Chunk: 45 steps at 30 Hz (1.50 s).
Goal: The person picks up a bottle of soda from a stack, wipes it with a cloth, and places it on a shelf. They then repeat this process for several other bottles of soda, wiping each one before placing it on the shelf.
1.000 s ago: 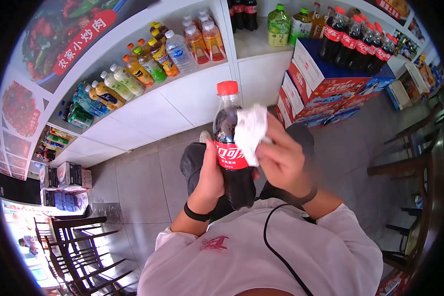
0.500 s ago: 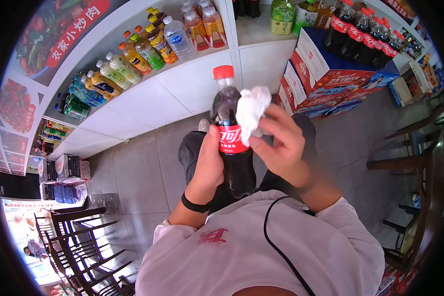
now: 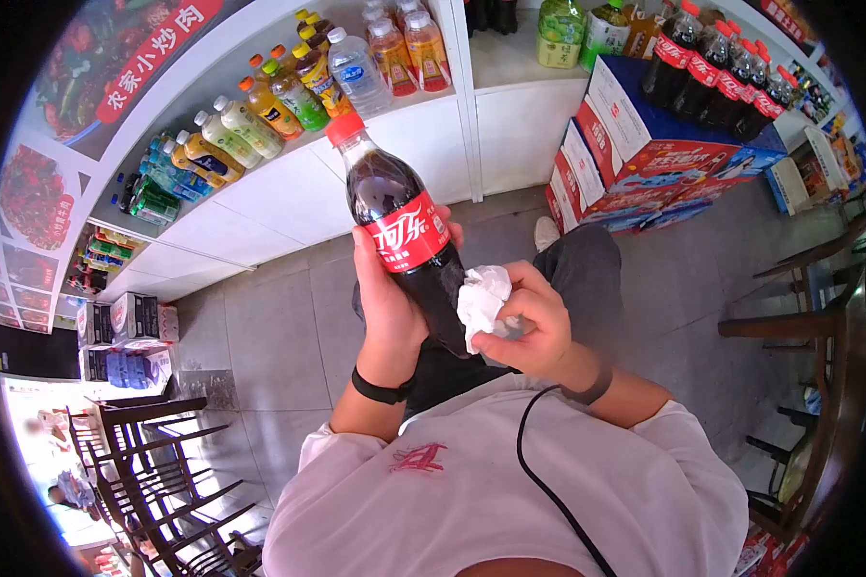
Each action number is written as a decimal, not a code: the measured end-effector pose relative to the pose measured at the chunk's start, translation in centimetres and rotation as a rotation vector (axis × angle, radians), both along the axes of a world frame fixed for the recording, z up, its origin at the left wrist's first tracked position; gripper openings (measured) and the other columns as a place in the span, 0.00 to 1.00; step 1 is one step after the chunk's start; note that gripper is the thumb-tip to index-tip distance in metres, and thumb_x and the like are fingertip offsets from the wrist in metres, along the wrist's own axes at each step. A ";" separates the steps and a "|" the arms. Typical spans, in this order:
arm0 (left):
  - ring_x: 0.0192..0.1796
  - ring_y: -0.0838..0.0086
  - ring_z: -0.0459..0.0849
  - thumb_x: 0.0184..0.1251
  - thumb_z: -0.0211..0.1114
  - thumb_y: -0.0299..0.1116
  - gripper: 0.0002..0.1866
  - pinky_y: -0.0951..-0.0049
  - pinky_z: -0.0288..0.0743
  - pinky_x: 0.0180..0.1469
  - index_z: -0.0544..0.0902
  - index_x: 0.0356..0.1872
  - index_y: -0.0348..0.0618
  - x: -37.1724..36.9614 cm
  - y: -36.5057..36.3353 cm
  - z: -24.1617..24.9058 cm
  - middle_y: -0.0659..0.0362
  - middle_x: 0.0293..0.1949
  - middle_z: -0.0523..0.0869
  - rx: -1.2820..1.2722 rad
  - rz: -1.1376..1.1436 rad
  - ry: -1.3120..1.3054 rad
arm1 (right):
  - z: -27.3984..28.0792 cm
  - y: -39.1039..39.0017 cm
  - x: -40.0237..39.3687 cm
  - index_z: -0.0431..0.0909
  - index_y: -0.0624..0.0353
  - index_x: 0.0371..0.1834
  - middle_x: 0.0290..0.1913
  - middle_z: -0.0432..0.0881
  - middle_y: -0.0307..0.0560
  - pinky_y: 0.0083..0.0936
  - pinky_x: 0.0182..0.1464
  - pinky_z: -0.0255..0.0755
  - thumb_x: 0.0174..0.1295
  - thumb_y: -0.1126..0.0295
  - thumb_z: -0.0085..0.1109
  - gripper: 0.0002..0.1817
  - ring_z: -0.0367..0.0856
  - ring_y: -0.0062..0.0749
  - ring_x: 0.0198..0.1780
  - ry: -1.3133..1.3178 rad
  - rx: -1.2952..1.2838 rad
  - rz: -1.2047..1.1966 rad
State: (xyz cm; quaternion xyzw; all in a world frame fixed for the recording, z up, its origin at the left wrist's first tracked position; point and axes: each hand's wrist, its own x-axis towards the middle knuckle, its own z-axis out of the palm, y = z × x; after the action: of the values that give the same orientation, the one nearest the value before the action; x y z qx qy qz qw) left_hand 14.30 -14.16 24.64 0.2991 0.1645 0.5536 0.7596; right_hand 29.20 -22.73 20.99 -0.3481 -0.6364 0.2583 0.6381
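Observation:
A dark cola bottle [image 3: 404, 231] with a red cap and red label leans to the upper left in front of me. My left hand [image 3: 393, 303] is wrapped around its middle, thumb on the near side and fingertips showing past the label. A crumpled white tissue [image 3: 483, 300] is pinched in my right hand [image 3: 537, 322]. The tissue touches the lower right side of the bottle, close to its base. Part of the bottle's bottom lies hidden behind the tissue and my hands.
Several drink bottles [image 3: 289, 91] line the white shelf ahead. At the right, cola bottles [image 3: 712, 77] stand on stacked blue and red cartons [image 3: 664, 154]. Dark wooden chairs [image 3: 154, 462] are at the lower left, and a wooden table edge [image 3: 818, 322] at the right.
The bottle has tilted toward the upper left. My right hand has moved the tissue down from the bottle's upper part to its lower side. My left hand still grips the bottle.

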 end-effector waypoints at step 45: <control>0.38 0.61 0.87 0.74 0.45 0.64 0.35 0.61 0.83 0.39 0.70 0.58 0.36 0.7 -1.4 -2.3 0.48 0.43 0.83 0.032 -0.202 0.216 | 1.5 3.1 4.8 0.75 0.71 0.50 0.41 0.74 0.51 0.26 0.42 0.68 0.72 0.59 0.45 0.22 0.75 0.35 0.40 -0.063 0.005 -0.154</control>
State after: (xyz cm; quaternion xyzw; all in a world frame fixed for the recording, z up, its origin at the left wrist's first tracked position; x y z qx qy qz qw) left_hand 14.98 -15.53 22.35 0.3841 0.2055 0.4414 0.7845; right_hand 33.99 -19.63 22.52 -0.4025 -0.6280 0.1958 0.6366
